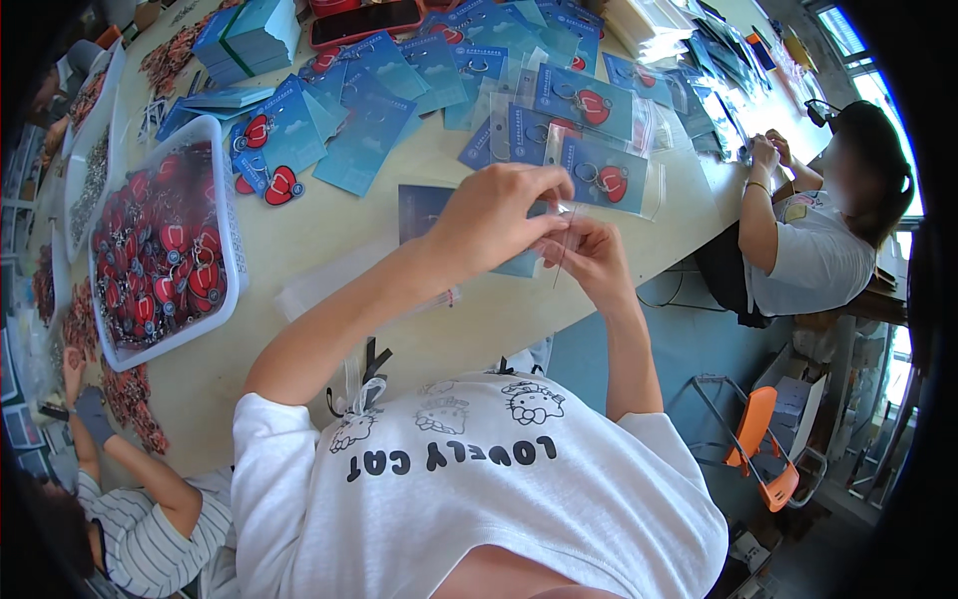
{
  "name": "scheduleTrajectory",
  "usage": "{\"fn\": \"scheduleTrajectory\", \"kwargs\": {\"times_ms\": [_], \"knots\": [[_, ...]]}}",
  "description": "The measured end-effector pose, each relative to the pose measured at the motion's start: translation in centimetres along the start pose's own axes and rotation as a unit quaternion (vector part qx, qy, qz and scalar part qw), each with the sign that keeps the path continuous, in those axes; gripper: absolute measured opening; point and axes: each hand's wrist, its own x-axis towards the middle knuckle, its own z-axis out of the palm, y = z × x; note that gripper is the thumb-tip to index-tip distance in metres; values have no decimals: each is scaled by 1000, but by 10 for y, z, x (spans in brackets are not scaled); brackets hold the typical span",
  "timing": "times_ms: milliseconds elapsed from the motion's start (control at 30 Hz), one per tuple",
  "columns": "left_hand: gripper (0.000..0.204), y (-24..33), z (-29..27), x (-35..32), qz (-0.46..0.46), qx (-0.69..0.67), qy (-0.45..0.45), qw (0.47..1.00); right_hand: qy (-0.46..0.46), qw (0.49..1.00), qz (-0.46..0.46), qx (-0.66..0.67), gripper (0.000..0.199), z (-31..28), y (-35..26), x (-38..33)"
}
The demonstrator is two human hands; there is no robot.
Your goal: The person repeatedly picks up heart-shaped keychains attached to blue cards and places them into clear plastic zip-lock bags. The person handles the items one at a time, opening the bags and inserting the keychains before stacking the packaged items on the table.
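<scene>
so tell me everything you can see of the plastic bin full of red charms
The bin is a roughly rectangular, open-topped tub, whitish and plastic-looking, with rounded corners and a pale rim. It is heaped with red charms, some with metal rings showing. It sits upright on the pale table, angled, to the person's left. The left hand and right hand are both away from it. Its underside is hidden.
</scene>
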Motion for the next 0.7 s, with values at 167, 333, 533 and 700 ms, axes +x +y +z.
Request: {"fn": "scheduleTrajectory", "kwargs": {"times_ms": [167, 333, 533, 700], "knots": [[69, -5, 16, -5, 102, 235, 62, 965, 142, 981, -128, -10, 18, -74, 5, 4], [66, -42, 66, 10, 61, 278, 25, 958, 112, 957, -81, -256, 18, -136, 9, 24], [55, -52, 82, 10, 32, 250, -6, 968, 129, 884, -203, -402, 36, -233, -31, 85], [54, -51, 70, 16, 42, 283, -27, 958, -84, 864, -57, -493, 68, -206, -47, 183]]}}
